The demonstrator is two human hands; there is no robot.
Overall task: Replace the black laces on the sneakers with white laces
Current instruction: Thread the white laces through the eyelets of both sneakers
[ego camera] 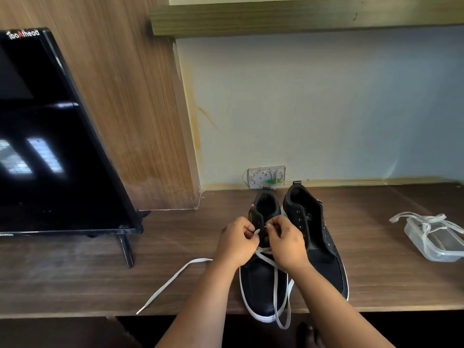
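Two sneakers stand side by side on the desk (75, 272) before me, toes toward me. My hands meet over the left sneaker (263, 292); the right sneaker (324, 249) stands just beside it. A lace (173, 280) trails left. A screen (50, 136) stands far left, a tub (437, 244) far right, a socket (266, 177) behind.
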